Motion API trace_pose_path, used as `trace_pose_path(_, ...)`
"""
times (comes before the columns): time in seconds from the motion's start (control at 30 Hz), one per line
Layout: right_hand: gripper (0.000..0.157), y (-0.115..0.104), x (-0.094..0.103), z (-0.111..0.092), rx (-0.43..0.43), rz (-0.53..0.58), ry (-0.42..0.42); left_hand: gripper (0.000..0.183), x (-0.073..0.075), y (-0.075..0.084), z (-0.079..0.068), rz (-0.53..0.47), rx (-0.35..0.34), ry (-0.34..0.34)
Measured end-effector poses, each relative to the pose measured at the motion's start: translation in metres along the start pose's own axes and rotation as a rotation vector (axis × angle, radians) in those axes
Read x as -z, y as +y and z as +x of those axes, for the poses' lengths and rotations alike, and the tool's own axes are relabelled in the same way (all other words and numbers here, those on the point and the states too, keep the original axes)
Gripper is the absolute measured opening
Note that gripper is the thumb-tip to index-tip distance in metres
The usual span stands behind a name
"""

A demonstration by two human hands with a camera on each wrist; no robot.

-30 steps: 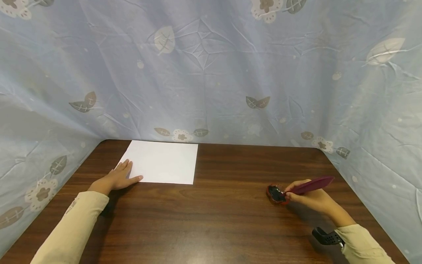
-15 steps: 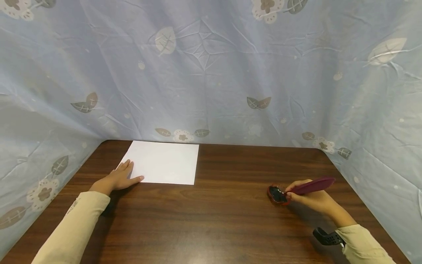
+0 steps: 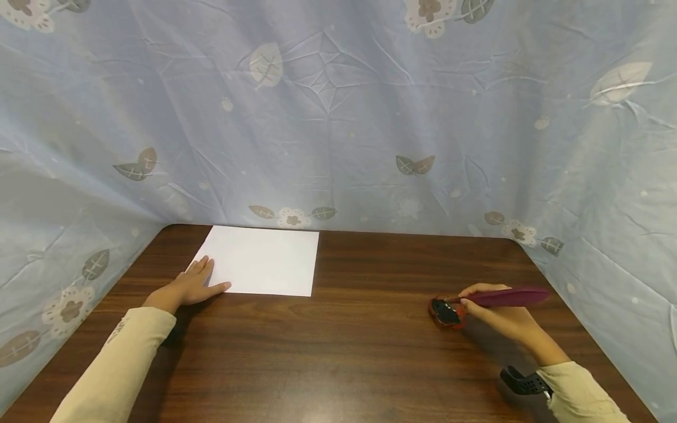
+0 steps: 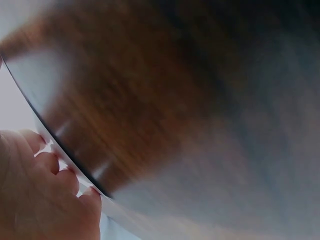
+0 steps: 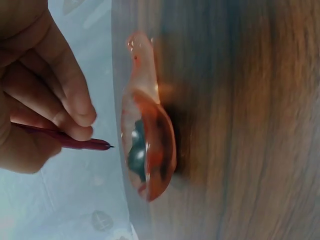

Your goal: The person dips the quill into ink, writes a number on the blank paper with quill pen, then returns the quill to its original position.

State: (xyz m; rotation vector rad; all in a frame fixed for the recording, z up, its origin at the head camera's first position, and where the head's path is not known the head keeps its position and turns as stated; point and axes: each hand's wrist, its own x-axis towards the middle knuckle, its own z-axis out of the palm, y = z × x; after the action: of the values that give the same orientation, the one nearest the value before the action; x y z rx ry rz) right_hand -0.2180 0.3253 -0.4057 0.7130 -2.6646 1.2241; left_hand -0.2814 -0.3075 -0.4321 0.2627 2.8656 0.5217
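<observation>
My left hand point(image 3: 193, 286) lies flat with fingers spread on the left edge of a white sheet of paper point(image 3: 267, 259). In the left wrist view, its fingertips point(image 4: 67, 177) press along the paper's edge. To the right, my right hand point(image 3: 505, 320) pinches a maroon feather quill pen point(image 3: 520, 296) between thumb and fingers, the plume slanting back over the hand. A small translucent orange-red dish point(image 5: 162, 145) with a narrow handle-like end and dark ink-like contents point(image 3: 444, 312) stands beside it. In the right wrist view, the pen's pointed tip point(image 5: 102, 145) is apart from the dish, near its rim.
The brown wood-grain table point(image 3: 338, 341) spans the space between both arms. A pale blue curtain point(image 3: 338, 117) with leaf and flower prints hangs behind it and along both sides. A black strap point(image 3: 523, 382) hangs at my right wrist.
My right hand has tilted the quill flatter and lifted its tip toward the dish's far rim; the plume has shifted right. My left hand and the paper stay in place.
</observation>
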Motion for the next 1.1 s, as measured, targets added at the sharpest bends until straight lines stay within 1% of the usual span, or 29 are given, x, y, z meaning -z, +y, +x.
trace_pose_path(0.1,0.014,-0.005,-0.002,0.003,-0.041,0.022,0.04,0.097,0.0,0.0,0.0,-0.003,-0.005,0.0)
trace_pose_path(0.2,0.018,-0.011,-0.007,0.008,-0.083,0.101,0.067,0.097,-0.001,0.0,0.0,0.002,-0.01,0.002)
trace_pose_path(0.33,0.023,-0.021,-0.015,0.018,-0.109,0.176,0.075,0.096,-0.002,0.0,0.0,0.007,-0.012,0.001)
trace_pose_path(0.5,0.026,-0.033,-0.028,0.037,-0.121,0.185,0.099,0.097,-0.003,-0.002,0.001,0.014,-0.011,0.002)
trace_pose_path(0.6,0.024,-0.041,-0.037,0.052,-0.083,0.169,0.138,0.098,-0.003,-0.003,0.001,-0.002,-0.015,0.006)
trace_pose_path(0.63,0.022,-0.043,-0.041,0.057,-0.068,0.167,0.15,0.1,-0.004,-0.006,0.003,-0.018,-0.021,0.011)
trace_pose_path(0.77,0.019,-0.054,-0.057,0.077,-0.018,0.165,0.194,0.106,-0.004,-0.008,0.004,-0.075,-0.041,0.011)
trace_pose_path(0.83,0.021,-0.059,-0.065,0.085,-0.022,0.183,0.209,0.108,-0.006,-0.01,0.005,-0.075,-0.039,0.009)
trace_pose_path(0.87,0.021,-0.062,-0.069,0.089,-0.022,0.187,0.216,0.106,-0.004,-0.008,0.003,-0.068,-0.036,0.005)
trace_pose_path(0.97,0.023,-0.071,-0.08,0.098,-0.029,0.243,0.22,0.102,-0.004,-0.006,0.002,-0.042,-0.019,0.007)
trace_pose_path(1.1,0.022,-0.09,-0.092,0.107,-0.031,0.356,0.214,0.097,-0.002,-0.002,-0.001,-0.011,-0.011,0.01)
